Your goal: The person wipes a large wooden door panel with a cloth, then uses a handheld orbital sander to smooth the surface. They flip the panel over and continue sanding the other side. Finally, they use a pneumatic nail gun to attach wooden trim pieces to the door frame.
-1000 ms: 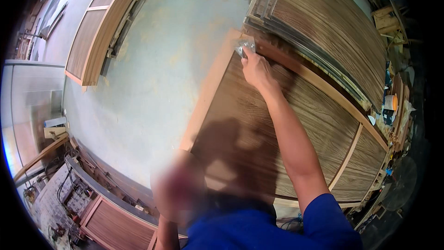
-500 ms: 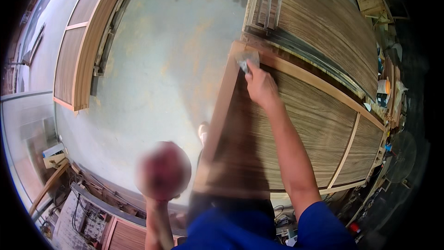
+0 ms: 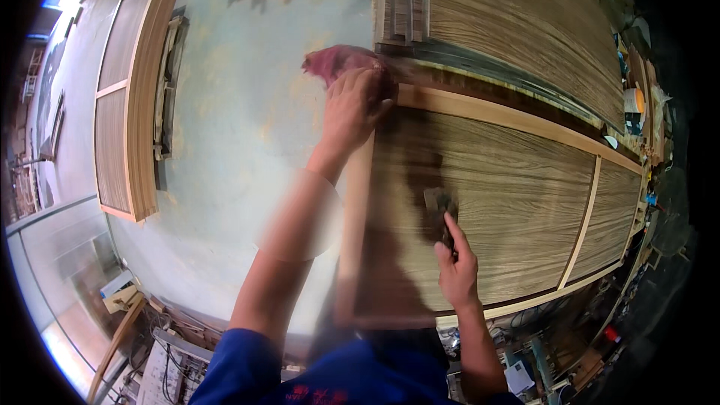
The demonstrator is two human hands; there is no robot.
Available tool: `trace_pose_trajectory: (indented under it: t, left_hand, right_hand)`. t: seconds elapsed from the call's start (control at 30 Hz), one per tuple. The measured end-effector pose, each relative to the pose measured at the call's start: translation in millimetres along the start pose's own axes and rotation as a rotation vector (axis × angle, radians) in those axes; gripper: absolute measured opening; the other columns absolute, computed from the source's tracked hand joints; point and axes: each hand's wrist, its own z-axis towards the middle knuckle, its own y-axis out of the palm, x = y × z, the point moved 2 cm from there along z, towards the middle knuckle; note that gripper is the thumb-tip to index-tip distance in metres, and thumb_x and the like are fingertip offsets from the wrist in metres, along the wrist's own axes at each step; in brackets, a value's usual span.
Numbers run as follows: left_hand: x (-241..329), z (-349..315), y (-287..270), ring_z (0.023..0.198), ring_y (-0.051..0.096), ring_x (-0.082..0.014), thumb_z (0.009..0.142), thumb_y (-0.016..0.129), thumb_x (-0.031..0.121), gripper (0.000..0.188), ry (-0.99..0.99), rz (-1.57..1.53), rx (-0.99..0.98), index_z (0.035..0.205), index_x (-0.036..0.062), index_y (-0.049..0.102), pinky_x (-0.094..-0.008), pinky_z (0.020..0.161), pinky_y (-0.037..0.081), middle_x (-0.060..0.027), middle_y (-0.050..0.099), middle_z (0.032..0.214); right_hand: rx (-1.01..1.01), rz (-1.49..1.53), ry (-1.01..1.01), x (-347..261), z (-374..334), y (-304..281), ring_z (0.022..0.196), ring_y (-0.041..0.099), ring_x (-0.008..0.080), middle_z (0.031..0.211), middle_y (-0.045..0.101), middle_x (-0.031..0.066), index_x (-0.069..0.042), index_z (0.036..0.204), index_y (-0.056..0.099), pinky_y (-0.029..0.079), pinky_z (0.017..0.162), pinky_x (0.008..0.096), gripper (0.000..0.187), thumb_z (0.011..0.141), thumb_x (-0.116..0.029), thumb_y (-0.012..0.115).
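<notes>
At the far left corner of a wood-framed panel point(image 3: 510, 202), my left hand point(image 3: 351, 109) presses a dark red cloth point(image 3: 341, 62) onto the frame. Loose folds of the cloth stick out to the left over the floor. My right hand point(image 3: 457, 266) is closed round the handle of a flat putty knife point(image 3: 440, 206), index finger stretched along it. The blade is above the brown wood-grain face of the panel; whether it touches cannot be made out. A pale wooden border point(image 3: 517, 129) runs round the panel, and a crossbar point(image 3: 581, 221) divides it near the right end.
Beyond the panel lies another large wood-grain board point(image 3: 525, 22) with dark metal strips point(image 3: 409, 0) along its left side. A stack of framed panels point(image 3: 139, 97) stands at the left on the grey floor point(image 3: 240, 105). Tools and cables clutter the near edge. An orange-and-white roll point(image 3: 634, 100) sits far right.
My left hand has swung from low near my body up to the frame's far corner with the red cloth. My right hand has drawn the putty knife back from that corner toward me.
</notes>
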Motion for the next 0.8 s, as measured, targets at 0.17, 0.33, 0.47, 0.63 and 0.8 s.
trace_pose_trajectory:
  t: [0.17,0.33,0.47,0.63,0.8]
  left_hand:
    - [-13,36,21,0.119,0.064,-0.0358,0.095,0.070,0.023,0.033,-0.100,0.103,-0.257,0.128,0.0180,0.071,-0.0464,0.099,0.053,-0.0084,0.070,0.124]
    - [11,79,18,0.107,0.071,-0.0356,0.096,0.068,0.025,0.023,-0.249,0.144,-0.478,0.116,0.0194,0.079,-0.0495,0.087,0.057,-0.0137,0.077,0.114]
    - [-26,51,28,0.099,0.072,-0.0369,0.098,0.068,0.027,0.025,0.107,0.085,-0.247,0.117,0.0168,0.079,-0.0457,0.088,0.057,-0.0140,0.077,0.107]
    - [-51,85,-6,0.084,0.072,-0.0208,0.106,0.065,0.020,0.024,-0.307,-0.058,-0.467,0.122,0.0083,0.078,-0.0346,0.077,0.058,-0.0051,0.078,0.100]
    - [1,21,-43,0.066,0.059,-0.0104,0.105,0.072,0.022,0.022,-0.603,-0.568,-0.270,0.117,0.0043,0.072,-0.0323,0.059,0.050,-0.0038,0.067,0.085]
  right_hand:
    - [-0.026,0.139,0.041,12,-3,8,0.084,0.049,0.0085,0.111,0.064,0.0050,-0.004,0.162,0.048,0.041,0.073,0.0252,0.055,0.110,-0.015,0.062]
    - [-0.023,0.190,0.123,-5,0,-1,0.127,0.065,0.0195,0.145,0.068,0.0196,-0.001,0.159,0.050,0.051,0.105,0.0319,0.054,0.107,-0.008,0.062]
    - [-0.029,0.186,0.015,17,-10,-3,0.071,0.043,0.0036,0.097,0.061,-0.0004,-0.003,0.162,0.047,0.038,0.063,0.0219,0.055,0.111,-0.016,0.062]
    - [-0.053,0.145,0.028,12,-25,-4,0.066,0.051,0.0032,0.094,0.067,0.0001,-0.004,0.162,0.048,0.042,0.059,0.0217,0.055,0.109,-0.014,0.064]
    - [-0.073,-0.133,-0.311,11,-38,-15,0.094,0.075,0.0228,0.112,0.076,0.0133,-0.007,0.158,0.053,0.061,0.073,0.0336,0.058,0.104,-0.014,0.071]
